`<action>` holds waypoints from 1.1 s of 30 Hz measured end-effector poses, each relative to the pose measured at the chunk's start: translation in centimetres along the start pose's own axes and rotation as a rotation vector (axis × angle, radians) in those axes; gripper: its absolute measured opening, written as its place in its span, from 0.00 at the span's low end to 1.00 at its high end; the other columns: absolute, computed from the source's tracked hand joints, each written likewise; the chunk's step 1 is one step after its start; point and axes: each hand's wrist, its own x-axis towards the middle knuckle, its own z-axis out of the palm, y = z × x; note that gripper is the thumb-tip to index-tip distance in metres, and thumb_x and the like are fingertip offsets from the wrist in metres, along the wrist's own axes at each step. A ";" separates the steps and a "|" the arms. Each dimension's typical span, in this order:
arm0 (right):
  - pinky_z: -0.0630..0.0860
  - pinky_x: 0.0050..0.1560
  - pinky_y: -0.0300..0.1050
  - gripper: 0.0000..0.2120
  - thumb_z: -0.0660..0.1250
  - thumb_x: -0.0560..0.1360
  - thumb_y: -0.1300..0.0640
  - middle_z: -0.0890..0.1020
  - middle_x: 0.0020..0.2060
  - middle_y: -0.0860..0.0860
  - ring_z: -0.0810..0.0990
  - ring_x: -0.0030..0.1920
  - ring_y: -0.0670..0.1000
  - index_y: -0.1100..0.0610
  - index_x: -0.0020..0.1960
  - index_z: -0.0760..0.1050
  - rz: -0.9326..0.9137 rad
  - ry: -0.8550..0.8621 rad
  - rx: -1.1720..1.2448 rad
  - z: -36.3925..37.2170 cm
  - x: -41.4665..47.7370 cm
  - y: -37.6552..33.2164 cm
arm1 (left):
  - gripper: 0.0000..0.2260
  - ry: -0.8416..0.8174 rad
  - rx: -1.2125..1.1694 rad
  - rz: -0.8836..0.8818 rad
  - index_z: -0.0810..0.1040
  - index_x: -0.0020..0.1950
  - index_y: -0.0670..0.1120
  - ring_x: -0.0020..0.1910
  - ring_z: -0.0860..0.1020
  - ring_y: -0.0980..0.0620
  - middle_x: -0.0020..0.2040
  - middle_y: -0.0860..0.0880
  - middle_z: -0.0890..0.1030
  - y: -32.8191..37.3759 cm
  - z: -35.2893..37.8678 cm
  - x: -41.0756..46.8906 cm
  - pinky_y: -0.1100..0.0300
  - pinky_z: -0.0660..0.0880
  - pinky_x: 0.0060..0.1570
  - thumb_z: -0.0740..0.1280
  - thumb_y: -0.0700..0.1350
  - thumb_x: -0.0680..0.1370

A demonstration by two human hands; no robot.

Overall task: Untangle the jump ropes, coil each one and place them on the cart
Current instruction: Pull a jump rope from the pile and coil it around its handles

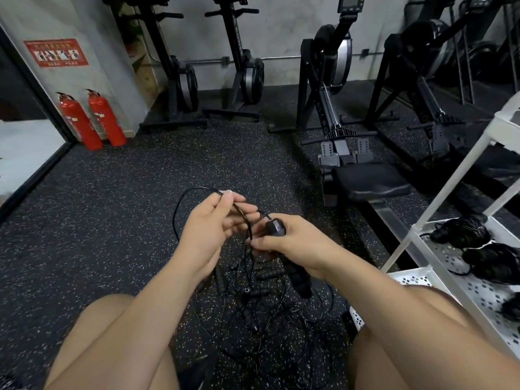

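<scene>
Black thin cord (177, 212) of a jump rope loops up from the floor and arcs over to the left hand (213, 223), which pinches it between the thumb and the fingertips (228, 195), the remaining fingers loosely fanned out beneath. Just beside it, the right hand (292, 240) has its fingers curled around a black jump rope handle (275, 228), whose capped end pokes out above the thumb; the cord runs from that cap across to the left hand. Both hands are held close together, above the space between the person's bare knees. Directly below them, on the speckled black rubber floor (112, 220), lies the tangled pile of jump ropes (261, 302): several ridged black handles and many thin cords crossing one another in a loose knot. At the right stands the white cart (416, 230) with perforated shelves; coiled jump ropes (461, 235) sit on one shelf in two dark bundles side by side, and another dark bundle shows at the frame's edge on the shelf below. Beyond the hands, a black rowing machine (337, 122) stretches toward the wall with more exercise machines beside it, and two red fire extinguishers (92, 119) stand at the left against a grey pillar.
</scene>
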 end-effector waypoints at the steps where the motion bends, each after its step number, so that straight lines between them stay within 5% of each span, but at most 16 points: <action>1: 0.82 0.62 0.61 0.10 0.81 0.75 0.59 0.88 0.51 0.62 0.89 0.53 0.60 0.57 0.53 0.84 -0.007 -0.007 -0.025 0.3 0.0 0.1 | 0.13 0.009 -0.061 -0.008 0.79 0.60 0.42 0.52 0.88 0.46 0.54 0.41 0.89 0.1 -0.1 0.2 0.54 0.82 0.49 0.58 0.47 0.90; 5: 0.84 0.53 0.64 0.07 0.80 0.76 0.61 0.87 0.43 0.63 0.87 0.44 0.63 0.58 0.48 0.82 -0.086 0.101 -0.060 1.3 0.0 0.5 | 0.14 0.066 -0.198 -0.016 0.78 0.64 0.42 0.56 0.87 0.45 0.56 0.41 0.88 0.0 -0.7 1.1 0.56 0.82 0.50 0.59 0.50 0.90; 7: 0.84 0.47 0.57 0.06 0.78 0.77 0.65 0.87 0.40 0.60 0.87 0.41 0.59 0.63 0.49 0.81 -0.120 0.146 -0.020 1.2 -0.2 0.0 | 0.19 0.064 -0.193 -0.057 0.77 0.69 0.40 0.57 0.87 0.44 0.59 0.38 0.87 -0.2 -0.8 1.2 0.53 0.83 0.53 0.60 0.54 0.89; 10: 0.83 0.44 0.48 0.08 0.77 0.77 0.67 0.87 0.42 0.64 0.86 0.39 0.53 0.67 0.52 0.79 -0.158 0.181 0.086 0.5 -0.6 -1.4 | 0.25 -0.057 -0.056 -0.166 0.77 0.71 0.42 0.61 0.86 0.42 0.61 0.40 0.87 -0.7 -0.7 0.7 0.47 0.81 0.61 0.58 0.60 0.87; 15: 0.83 0.43 0.47 0.07 0.77 0.77 0.68 0.87 0.43 0.63 0.84 0.38 0.54 0.60 0.49 0.80 -0.198 0.261 0.314 -1.1 -0.9 -2.5 | 0.34 -0.305 0.131 -0.199 0.79 0.70 0.45 0.64 0.84 0.43 0.62 0.44 0.87 -2.4 0.8 -0.9 0.43 0.77 0.69 0.49 0.69 0.85; 19: 0.81 0.41 0.43 0.07 0.74 0.78 0.68 0.88 0.45 0.61 0.82 0.37 0.50 0.60 0.52 0.79 -0.224 0.357 0.490 -2.3 -1.1 -3.0 | 0.30 -0.476 0.489 -0.159 0.83 0.64 0.57 0.62 0.84 0.52 0.61 0.56 0.87 -4.4 1.6 -1.9 0.42 0.76 0.70 0.64 0.77 0.76; 24: 0.80 0.42 0.41 0.07 0.74 0.79 0.67 0.88 0.48 0.60 0.81 0.38 0.48 0.58 0.52 0.79 -0.211 0.405 0.635 -4.0 -0.9 -3.4 | 0.06 -0.540 0.710 -0.152 0.84 0.60 0.64 0.63 0.82 0.61 0.60 0.63 0.86 -7.1 2.1 -1.8 0.48 0.74 0.74 0.71 0.55 0.83; 28: 0.80 0.40 0.40 0.07 0.73 0.80 0.67 0.88 0.48 0.59 0.81 0.37 0.48 0.59 0.54 0.78 -0.195 0.418 0.673 -4.8 -0.9 -3.4 | 0.07 -0.539 0.799 -0.144 0.85 0.58 0.61 0.56 0.81 0.68 0.55 0.65 0.86 -6.9 2.7 -1.9 0.55 0.76 0.69 0.67 0.51 0.86; 33: 0.81 0.44 0.44 0.13 0.76 0.78 0.65 0.89 0.55 0.61 0.87 0.46 0.53 0.62 0.62 0.80 -0.046 0.276 0.427 -5.2 -0.8 -2.6 | 0.08 -0.554 0.710 -0.121 0.85 0.58 0.56 0.55 0.86 0.44 0.53 0.56 0.89 -5.2 2.4 -2.2 0.39 0.79 0.63 0.65 0.50 0.88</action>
